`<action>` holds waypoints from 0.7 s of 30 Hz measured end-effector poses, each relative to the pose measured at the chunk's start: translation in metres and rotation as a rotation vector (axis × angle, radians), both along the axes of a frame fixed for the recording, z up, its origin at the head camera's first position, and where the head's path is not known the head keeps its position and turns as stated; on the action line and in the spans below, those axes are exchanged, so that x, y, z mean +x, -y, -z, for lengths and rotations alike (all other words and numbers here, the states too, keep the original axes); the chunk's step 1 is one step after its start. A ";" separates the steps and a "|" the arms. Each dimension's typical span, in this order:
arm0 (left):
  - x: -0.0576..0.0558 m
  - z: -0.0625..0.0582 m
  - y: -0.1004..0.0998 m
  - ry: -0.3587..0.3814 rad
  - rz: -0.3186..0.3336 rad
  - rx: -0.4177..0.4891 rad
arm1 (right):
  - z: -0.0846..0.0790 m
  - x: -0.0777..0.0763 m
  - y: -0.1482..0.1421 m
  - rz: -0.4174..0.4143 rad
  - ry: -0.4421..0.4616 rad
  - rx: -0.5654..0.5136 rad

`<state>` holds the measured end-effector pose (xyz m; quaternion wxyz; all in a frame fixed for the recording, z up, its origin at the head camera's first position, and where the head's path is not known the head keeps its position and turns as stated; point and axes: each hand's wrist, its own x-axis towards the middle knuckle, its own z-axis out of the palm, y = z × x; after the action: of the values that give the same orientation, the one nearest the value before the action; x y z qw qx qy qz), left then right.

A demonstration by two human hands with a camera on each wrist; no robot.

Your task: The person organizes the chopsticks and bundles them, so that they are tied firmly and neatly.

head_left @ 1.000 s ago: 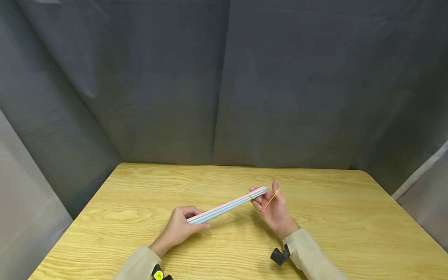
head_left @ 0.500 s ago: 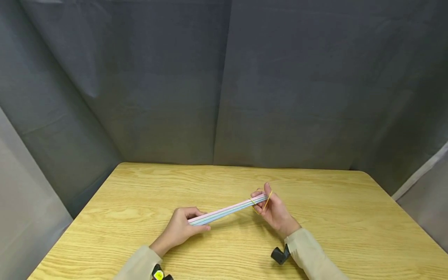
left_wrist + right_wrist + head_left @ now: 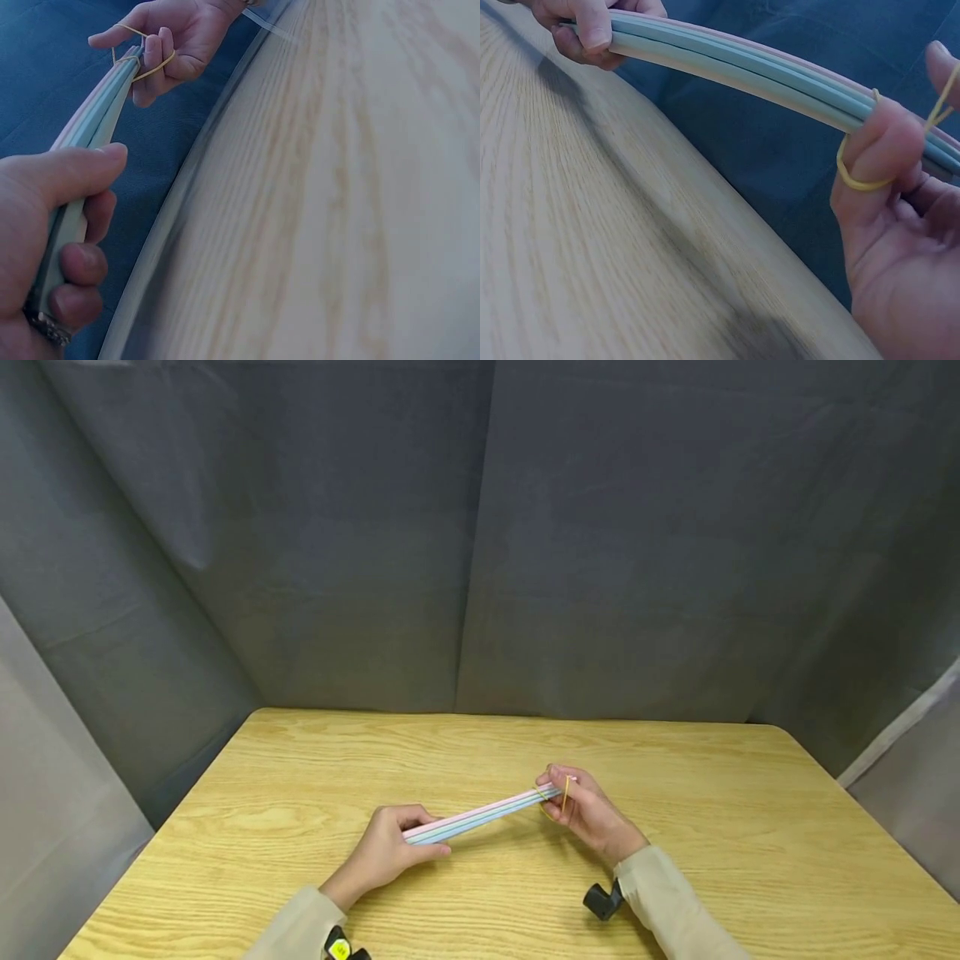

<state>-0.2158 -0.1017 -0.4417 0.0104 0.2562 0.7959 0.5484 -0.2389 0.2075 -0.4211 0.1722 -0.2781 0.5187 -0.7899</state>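
Note:
A bundle of long pastel sticks [image 3: 483, 815], pink, green and blue, slants up to the right above the table. My left hand [image 3: 384, 845] grips its near end, with the thumb along it in the left wrist view. At the far end is my right hand [image 3: 596, 820], palm turned up and fingers bent. A yellow rubber band [image 3: 864, 184] loops around the bundle and the right fingers. In the left wrist view the rubber band [image 3: 160, 70] also stretches over the right thumb. The right fingers partly hide the far tips.
Below the hands lies a wood-grain table [image 3: 315, 760] with rounded far corners. Dark grey curtains [image 3: 360, 543] hang behind it, with paler panels at either side. Small black wrist cameras [image 3: 602, 902] are worn at the sleeves.
The right thumb has come down from upright toward the bundle, drawing its side of the band leftward. The bundle's far end has dropped slightly; the left hand stays about where it was.

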 end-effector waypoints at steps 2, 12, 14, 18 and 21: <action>0.000 -0.001 0.000 0.003 -0.002 -0.003 | 0.000 -0.001 -0.001 -0.005 0.006 0.018; 0.001 -0.001 -0.001 0.019 -0.021 -0.024 | 0.003 -0.002 -0.001 0.010 -0.031 0.087; 0.001 -0.001 0.000 0.023 -0.020 -0.027 | 0.002 -0.002 -0.001 0.030 -0.030 0.108; 0.001 0.000 0.000 0.030 -0.016 -0.022 | 0.002 0.000 -0.001 0.084 -0.024 0.162; 0.001 0.000 0.000 0.042 -0.016 -0.009 | 0.002 0.001 -0.001 0.108 -0.018 0.183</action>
<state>-0.2147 -0.1022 -0.4413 0.0238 0.2383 0.8000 0.5502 -0.2380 0.2084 -0.4231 0.1493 -0.2398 0.6046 -0.7447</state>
